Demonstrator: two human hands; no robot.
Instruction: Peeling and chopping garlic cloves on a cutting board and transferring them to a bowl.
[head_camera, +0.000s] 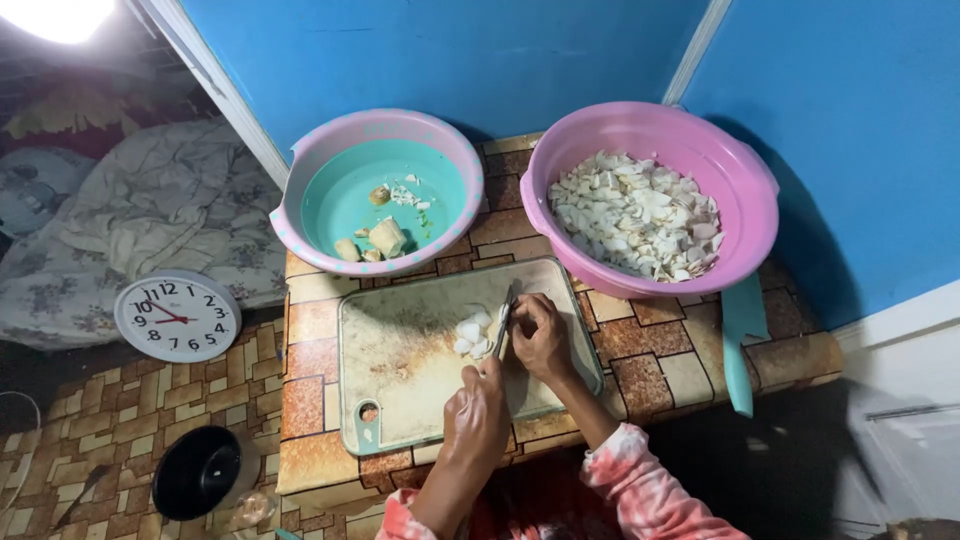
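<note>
A low table covered in a brown tile-patterned sheet (650, 345) is seen from above, set against blue walls. On it a pale cutting board (400, 370) lies flat, and near the board's middle a small heap of white slices (472, 333) is gathered, seemingly some pale root or bulb. A knife (503, 325) is held by the left hand (477, 415), whose fingers are wrapped shut around the handle, so that the blade points away from the body and rests against the heap. The right hand (541, 335) is set just beside the blade on its far side, fingers curled down and together, pressing on or steadying the piece being cut; exactly what lies under the fingertips cannot be told. Both forearms are angled in from the bottom edge, the right in a pink and white mottled sleeve (640, 490). The slices are judged light, firm yet brittle, perhaps damp and a little slippery, best pinched lightly from the sides. Behind the board stand a pink-rimmed teal basin (300, 165) holding a few yellowish scraps, and a pink basin (745, 180) filled with many white slices. A wall clock (177, 316) and a dark round pot (198, 470) lie on the floor at the left.
</note>
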